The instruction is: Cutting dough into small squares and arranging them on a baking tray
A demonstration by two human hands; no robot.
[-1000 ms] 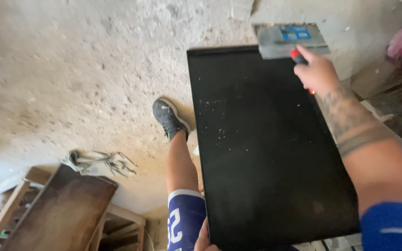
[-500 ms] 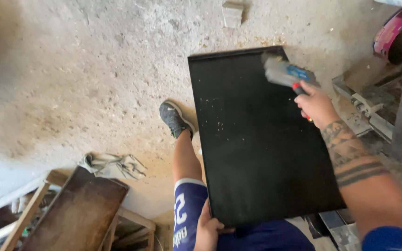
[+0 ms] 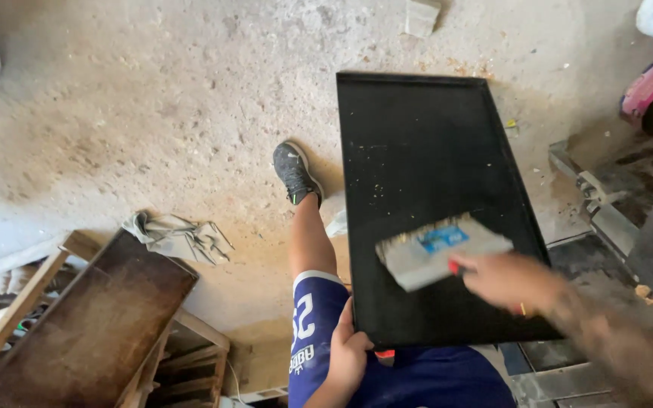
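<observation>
One black tray (image 3: 425, 151) held scattered crumbs. The right hand (image 3: 504, 281) clamped one wide brush (image 3: 436, 253) over it; the left hand (image 3: 349, 351) gripped its near edge.

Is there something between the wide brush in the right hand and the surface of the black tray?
Nothing visible does. The right hand holds the wide grey flat brush directly over the black rectangular metal tray; only small pale specks lie on the tray. The left hand grips the near edge, away from the brush.

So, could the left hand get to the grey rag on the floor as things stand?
Probably not easily: the left hand grips the near edge of the black tray, propping it, and the rag lies well off to the left.
</observation>
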